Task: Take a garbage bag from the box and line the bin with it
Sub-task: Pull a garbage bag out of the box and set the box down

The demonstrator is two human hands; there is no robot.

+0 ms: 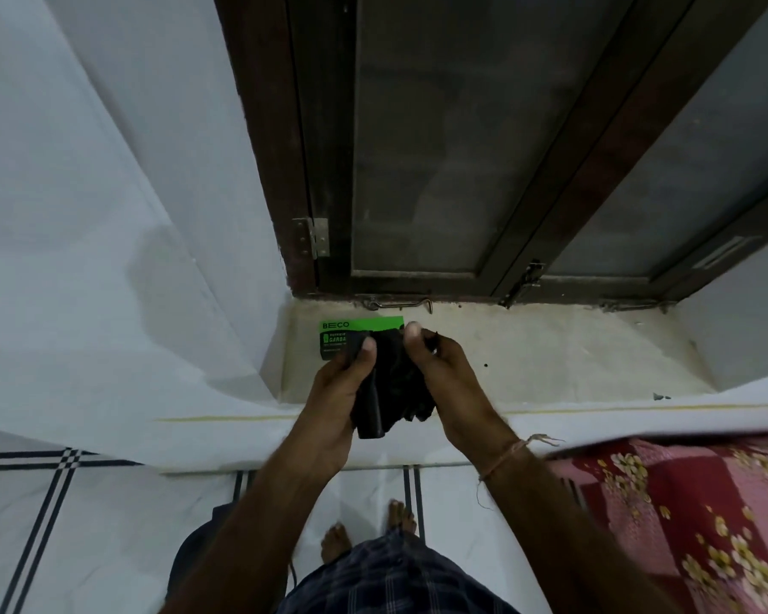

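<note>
Bag (393, 383): black, folded wad, frame centre, pinched by left hand (342, 392) and right hand (446, 374); thumbs at top edge, likely hunting opening. Box (342, 336): green, on sill (550, 352) behind. Bin: unseen.

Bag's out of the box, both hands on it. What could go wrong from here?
1. The black garbage bag is bunched and folded between the left hand and right hand; pulling at the wrong edge may stretch or tear the thin film rather than open its mouth.
2. The green box lies on the window sill just behind the hands and could get knocked.
3. Lighting is dim and no bin is clearly visible, so finding it comes next.
</note>
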